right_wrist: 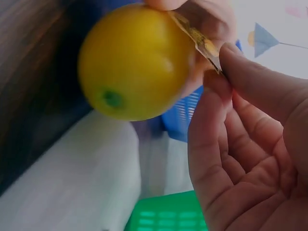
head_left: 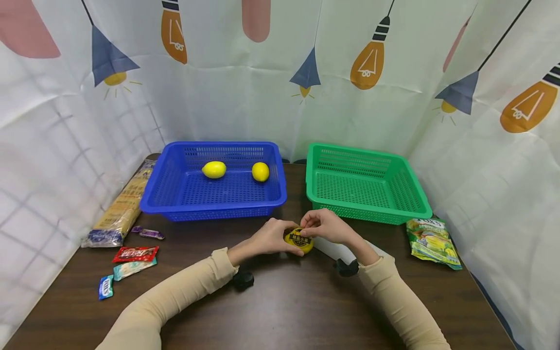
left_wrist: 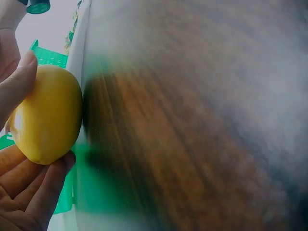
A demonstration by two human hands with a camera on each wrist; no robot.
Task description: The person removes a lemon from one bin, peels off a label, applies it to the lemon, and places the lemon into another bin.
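Near the middle of the table, my left hand [head_left: 274,236] grips a yellow lemon [left_wrist: 50,113] between thumb and fingers. A dark and gold sticker [head_left: 302,238] with printed characters is on the lemon's upper side. My right hand [head_left: 325,225] pinches the edge of that sticker between thumb and forefinger; in the right wrist view the pinched sticker [right_wrist: 199,43] stands partly away from the peel. The lemon's green-tinged stem end faces the right wrist camera. Part of the sticker is hidden behind the right fingers in the head view.
Behind the hands stand a blue basket [head_left: 214,208] with two lemons and a green basket [head_left: 372,210]. A white strip-like thing [head_left: 334,250] lies under the right forearm. Snack packets [head_left: 135,253] and a long noodle-like pack [head_left: 120,209] are at left, a green pouch [head_left: 433,241] at right.
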